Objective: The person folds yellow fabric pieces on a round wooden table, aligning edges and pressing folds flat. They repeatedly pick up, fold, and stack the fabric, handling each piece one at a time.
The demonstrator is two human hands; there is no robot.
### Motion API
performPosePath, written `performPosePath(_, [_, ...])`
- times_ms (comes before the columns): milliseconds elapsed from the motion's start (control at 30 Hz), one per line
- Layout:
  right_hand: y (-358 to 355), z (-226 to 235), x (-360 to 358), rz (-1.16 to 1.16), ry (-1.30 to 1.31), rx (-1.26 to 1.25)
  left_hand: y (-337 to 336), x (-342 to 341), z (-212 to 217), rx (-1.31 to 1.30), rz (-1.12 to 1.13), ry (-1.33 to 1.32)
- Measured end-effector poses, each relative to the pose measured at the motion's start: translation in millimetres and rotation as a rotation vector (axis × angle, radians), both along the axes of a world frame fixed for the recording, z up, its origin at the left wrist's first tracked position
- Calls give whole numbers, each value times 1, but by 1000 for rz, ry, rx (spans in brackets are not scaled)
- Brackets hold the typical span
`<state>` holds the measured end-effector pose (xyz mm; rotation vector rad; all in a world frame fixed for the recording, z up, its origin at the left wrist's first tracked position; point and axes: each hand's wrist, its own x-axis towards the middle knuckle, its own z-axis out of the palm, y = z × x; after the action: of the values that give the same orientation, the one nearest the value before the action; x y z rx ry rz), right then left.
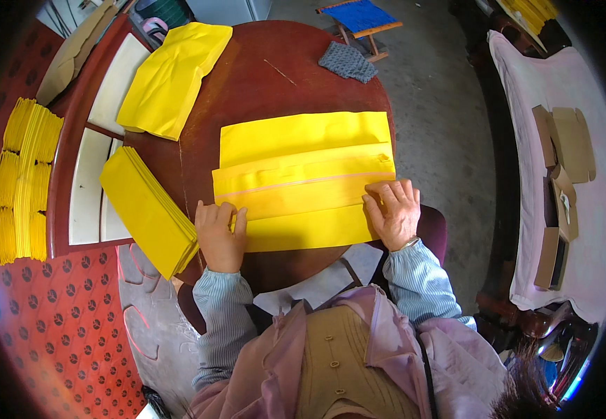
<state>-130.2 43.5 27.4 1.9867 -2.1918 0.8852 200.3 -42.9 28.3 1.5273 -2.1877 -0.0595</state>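
Observation:
A yellow fabric piece (303, 183) lies on the round table in front of me, with crosswise folds and a thin pinkish line across its middle. My left hand (220, 236) is at its left edge, fingers curled and thumb on the near part, gripping the fabric. At the right edge, my right hand (395, 215) pinches the fold between thumb and curled fingers. Just left of my left hand sits a stack of folded yellow fabric (151, 213). The undersides of the fingertips are hidden.
The dark red table (275, 77) also bears another yellow fabric bundle (174, 80), a grey cloth (347, 61) and a thin stick (280, 72). Bundled yellow pieces (27, 181) are at far left. A blue folding stool (360, 15) stands beyond; cardboard boxes (574, 143) lie on a pink-covered surface right.

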Motion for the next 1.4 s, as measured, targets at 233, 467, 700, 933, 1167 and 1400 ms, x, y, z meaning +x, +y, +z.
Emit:
performPosePath(233, [-1, -1, -12, -34, -9, -8, -4, -6, 2, -14, -50, 74])
performPosePath(467, [1, -1, -17, -34, -31, -4, -18, -17, -3, 326, -152, 273])
performPosePath(700, [-2, 0, -20, -70, -73, 32, -16, -60, -24, 306, 50, 213])
performPosePath(933, [-9, -3, -24, -42, 6, 35, -12, -78, -46, 105, 121, -96])
performPosePath(1167, [-13, -2, -24, -107, -27, 161, -12, -78, -45, 95, 118, -140])
performPosePath(1400, [-19, 0, -30, -114, -48, 148, -11, -79, -44, 64, 107, -156])
